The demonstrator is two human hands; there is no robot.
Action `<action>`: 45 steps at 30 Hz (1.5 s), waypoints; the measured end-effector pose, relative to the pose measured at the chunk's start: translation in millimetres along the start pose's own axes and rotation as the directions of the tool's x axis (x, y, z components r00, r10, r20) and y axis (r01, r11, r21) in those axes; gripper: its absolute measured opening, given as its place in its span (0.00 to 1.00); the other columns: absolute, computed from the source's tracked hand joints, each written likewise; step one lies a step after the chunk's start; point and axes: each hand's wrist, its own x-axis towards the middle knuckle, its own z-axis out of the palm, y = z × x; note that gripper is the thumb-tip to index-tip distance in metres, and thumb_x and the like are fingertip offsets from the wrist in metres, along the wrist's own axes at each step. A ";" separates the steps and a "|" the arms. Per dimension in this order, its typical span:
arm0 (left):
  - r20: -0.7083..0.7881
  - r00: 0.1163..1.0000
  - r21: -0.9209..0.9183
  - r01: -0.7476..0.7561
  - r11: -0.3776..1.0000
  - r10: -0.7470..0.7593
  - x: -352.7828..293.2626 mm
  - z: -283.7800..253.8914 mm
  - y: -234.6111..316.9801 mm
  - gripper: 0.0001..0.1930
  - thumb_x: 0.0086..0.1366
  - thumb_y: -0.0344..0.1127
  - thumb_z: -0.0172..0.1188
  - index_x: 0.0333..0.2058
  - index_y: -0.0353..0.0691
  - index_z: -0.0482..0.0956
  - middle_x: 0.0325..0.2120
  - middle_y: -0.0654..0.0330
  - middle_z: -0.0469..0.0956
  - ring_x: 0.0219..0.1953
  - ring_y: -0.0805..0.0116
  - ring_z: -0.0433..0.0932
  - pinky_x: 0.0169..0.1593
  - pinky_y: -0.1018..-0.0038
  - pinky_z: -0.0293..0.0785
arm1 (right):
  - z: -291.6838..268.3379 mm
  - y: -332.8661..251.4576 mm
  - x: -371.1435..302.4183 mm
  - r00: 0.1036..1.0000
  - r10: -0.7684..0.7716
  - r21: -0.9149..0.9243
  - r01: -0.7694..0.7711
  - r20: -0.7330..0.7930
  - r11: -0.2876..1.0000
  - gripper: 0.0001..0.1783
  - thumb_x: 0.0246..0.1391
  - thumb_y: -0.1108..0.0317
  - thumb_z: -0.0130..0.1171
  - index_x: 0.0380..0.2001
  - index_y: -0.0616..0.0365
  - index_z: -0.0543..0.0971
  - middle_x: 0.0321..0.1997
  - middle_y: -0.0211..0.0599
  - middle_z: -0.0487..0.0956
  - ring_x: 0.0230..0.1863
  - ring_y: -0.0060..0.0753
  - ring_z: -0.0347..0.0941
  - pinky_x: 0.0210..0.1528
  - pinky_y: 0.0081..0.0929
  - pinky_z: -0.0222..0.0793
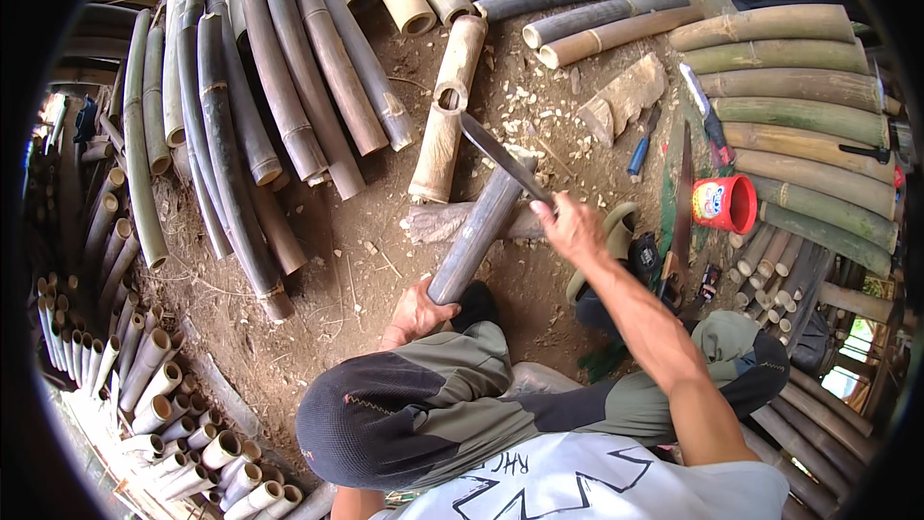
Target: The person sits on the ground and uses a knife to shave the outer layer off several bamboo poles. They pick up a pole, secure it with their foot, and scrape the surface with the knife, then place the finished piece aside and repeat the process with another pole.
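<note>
My left hand [422, 311] is wrapped round the near end of a grey-brown bamboo tube [472, 241], which slants up and away to the right. Across a piece of wood [433, 222] on the ground lies the tube's middle. My right hand [572, 229] grips a machete, its dark blade [499, 149] pointing far left over the tube's far end. Whether the blade touches the bamboo I cannot tell. Just beyond the blade tip lies a pale bamboo length [435, 159] with an opening in its upper side.
Long bamboo poles [279, 67] lie at far left, and split-looking lengths [799, 87] at right. Pale chips litter the dirt. A red tub [724, 204], a blue-handled tool [639, 152], a saw [681, 202] and a rough wood chunk [626, 96] are on my right. Cut tubes [164, 404] stand near left.
</note>
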 end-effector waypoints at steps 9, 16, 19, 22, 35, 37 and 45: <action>-0.015 1.000 0.105 0.004 0.994 -0.002 -3.1 4.3 2.7 0.36 0.45 0.53 0.72 0.48 0.33 0.78 0.39 0.38 0.83 0.44 0.41 0.82 0.49 0.56 0.77 | -26.9 34.6 28.6 0.892 0.452 0.090 -0.448 -0.019 0.889 0.42 0.63 0.24 0.28 0.24 0.51 0.69 0.13 0.21 0.62 0.12 0.18 0.54 0.11 0.26 0.47; -0.422 0.897 0.427 0.072 0.902 0.128 -32.8 47.4 -5.1 0.46 0.43 0.43 0.76 0.61 0.39 0.63 0.44 0.48 0.75 0.46 0.46 0.79 0.47 0.53 0.78 | -28.7 16.8 -3.4 0.968 -0.231 -0.286 0.249 0.097 0.925 0.40 0.64 0.25 0.29 0.24 0.50 0.69 0.10 0.20 0.61 0.09 0.17 0.52 0.07 0.29 0.49; -0.480 0.867 0.438 0.104 0.893 0.134 -34.6 65.6 -5.8 0.44 0.41 0.38 0.77 0.58 0.39 0.64 0.41 0.50 0.74 0.45 0.48 0.78 0.46 0.55 0.78 | -52.3 40.9 35.7 0.930 0.369 -0.080 -0.367 0.008 0.927 0.41 0.66 0.27 0.30 0.30 0.56 0.73 0.10 0.18 0.60 0.10 0.18 0.55 0.09 0.25 0.52; -0.535 0.836 0.416 0.132 0.899 0.125 -28.4 60.4 -14.3 0.40 0.41 0.40 0.77 0.53 0.40 0.67 0.41 0.49 0.76 0.45 0.48 0.79 0.46 0.55 0.77 | -56.2 -26.8 3.3 0.897 0.147 -0.189 -0.072 0.417 0.979 0.40 0.66 0.28 0.32 0.32 0.57 0.74 0.14 0.26 0.67 0.12 0.27 0.63 0.13 0.32 0.61; -0.214 0.974 0.315 0.136 0.939 -0.069 -31.1 9.1 11.9 0.36 0.45 0.43 0.72 0.52 0.33 0.70 0.37 0.37 0.82 0.42 0.40 0.83 0.49 0.54 0.78 | 2.2 0.5 -25.5 0.812 -0.570 -0.192 0.584 0.129 0.789 0.43 0.62 0.23 0.31 0.28 0.54 0.73 0.12 0.26 0.65 0.11 0.21 0.59 0.11 0.28 0.53; -0.200 0.979 0.294 0.105 0.950 -0.047 -32.9 5.9 10.4 0.36 0.45 0.44 0.72 0.52 0.32 0.70 0.37 0.37 0.82 0.43 0.40 0.83 0.50 0.54 0.78 | -18.6 13.8 2.4 0.987 0.027 -0.128 -0.006 0.158 0.992 0.43 0.62 0.23 0.30 0.27 0.55 0.73 0.14 0.30 0.69 0.14 0.26 0.65 0.12 0.30 0.56; -0.048 0.999 0.135 -0.019 0.991 0.025 -19.6 -6.3 -11.9 0.41 0.42 0.48 0.72 0.55 0.34 0.74 0.41 0.36 0.82 0.47 0.41 0.82 0.52 0.57 0.77 | -2.6 2.4 -25.0 0.833 -0.537 -0.159 0.552 0.131 0.818 0.40 0.63 0.24 0.33 0.25 0.52 0.71 0.14 0.26 0.68 0.12 0.25 0.60 0.14 0.32 0.55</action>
